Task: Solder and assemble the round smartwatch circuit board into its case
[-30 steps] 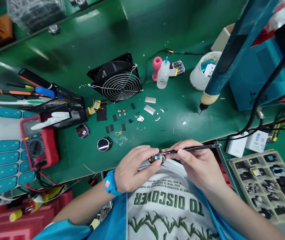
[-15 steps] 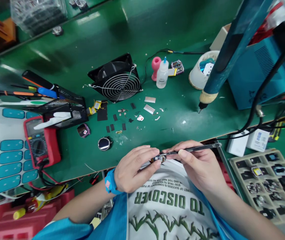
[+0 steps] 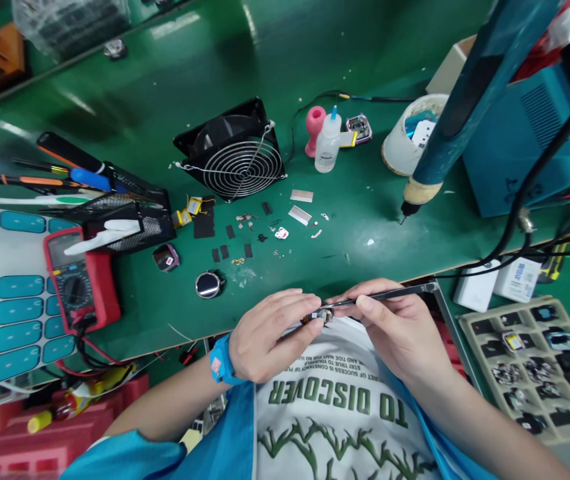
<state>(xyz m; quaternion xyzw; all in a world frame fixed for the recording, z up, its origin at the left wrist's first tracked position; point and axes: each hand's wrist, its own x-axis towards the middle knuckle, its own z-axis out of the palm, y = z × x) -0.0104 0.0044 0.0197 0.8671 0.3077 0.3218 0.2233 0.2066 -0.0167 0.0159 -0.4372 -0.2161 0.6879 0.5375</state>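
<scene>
Two hands at work on a small device at the bench edge

At the lower centre of the frame, the left hand (image 3: 273, 337), with a blue wristband (image 3: 223, 360) on its wrist, pinches a small electronic device (image 3: 325, 315) between thumb and fingers. The device is held just off the front edge of the green workbench (image 3: 275, 307), before the printed shirt (image 3: 335, 400). The right hand (image 3: 402, 327), to the right of it, grips a slim dark tool (image 3: 399, 292) between thumb and fingers, its shaft slanting slightly up to the right. The tool's tip reaches the device; it looks like tweezers, though the fingers cover too much to be sure.

Above the hands, small loose parts (image 3: 281, 233) and dark rectangular pieces (image 3: 230, 231) lie scattered around the middle of the bench. A round watch-like piece (image 3: 209, 285) lies left of centre, near the bench edge. A black fan (image 3: 239, 160) with a wire grille stands at upper centre, and a clear bottle (image 3: 328, 143) stands to its right, beside a pink holder (image 3: 315, 130). A red multimeter (image 3: 82, 283) is at the left. A blue-handled tool (image 3: 445, 133) hangs in at the upper right, and a compartment tray (image 3: 502, 393) of parts sits at the lower right.
</scene>
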